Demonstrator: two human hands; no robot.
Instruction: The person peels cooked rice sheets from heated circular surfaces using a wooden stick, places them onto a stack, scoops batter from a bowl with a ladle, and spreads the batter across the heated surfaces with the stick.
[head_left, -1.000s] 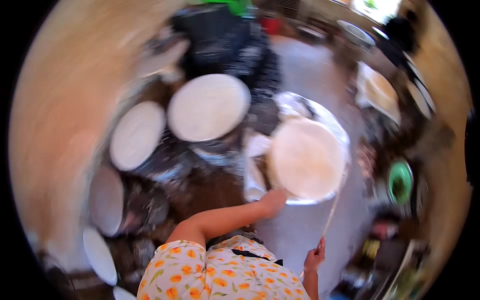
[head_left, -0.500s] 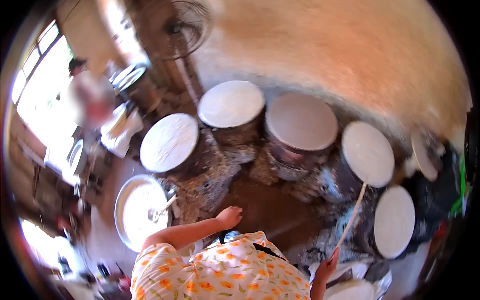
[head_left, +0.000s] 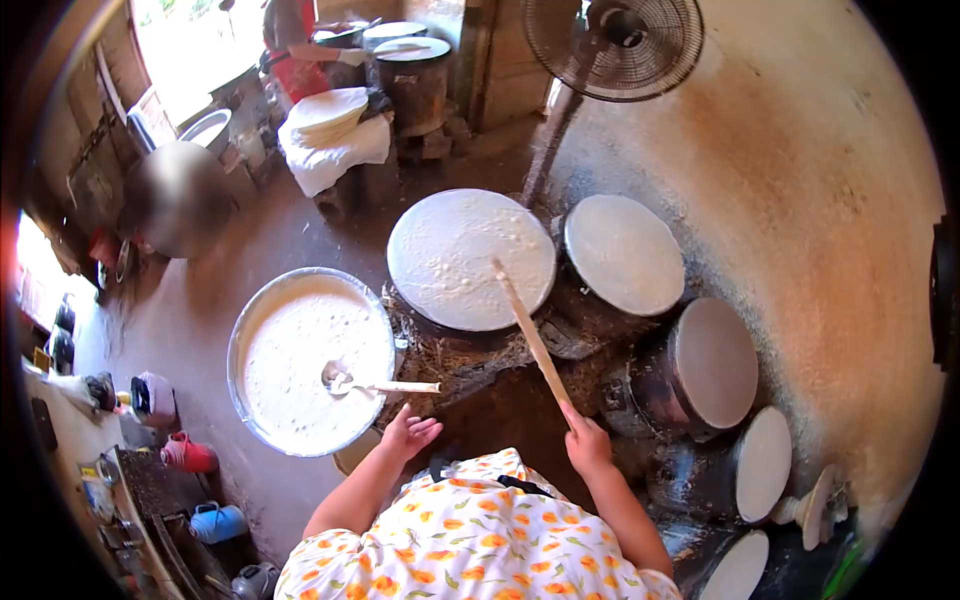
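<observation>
My right hand (head_left: 588, 447) is closed around the lower end of a long, flat wooden stick (head_left: 532, 335). The stick's far tip lies over the pale, lumpy batter-like layer on a large round griddle (head_left: 470, 262); whether it touches is unclear. My left hand (head_left: 410, 433) is open and empty, fingers apart, just below the handle of a ladle (head_left: 405, 387). That ladle's metal bowl rests in white batter (head_left: 300, 350) inside a wide metal basin (head_left: 236, 365), with its handle reaching over the rim.
More round-topped drum stoves (head_left: 625, 255) curve along the wall to my right, one with a bare grey top (head_left: 716, 362). A standing fan (head_left: 620, 50) is ahead. Beyond, a person in red (head_left: 295, 50) stands by a stack of flat rounds (head_left: 328, 110). Jugs (head_left: 190, 453) stand lower left.
My view has turned left. The stick has swung from a griddle on the right to the one beside the basin. My left hand has opened and is now near the ladle handle.
</observation>
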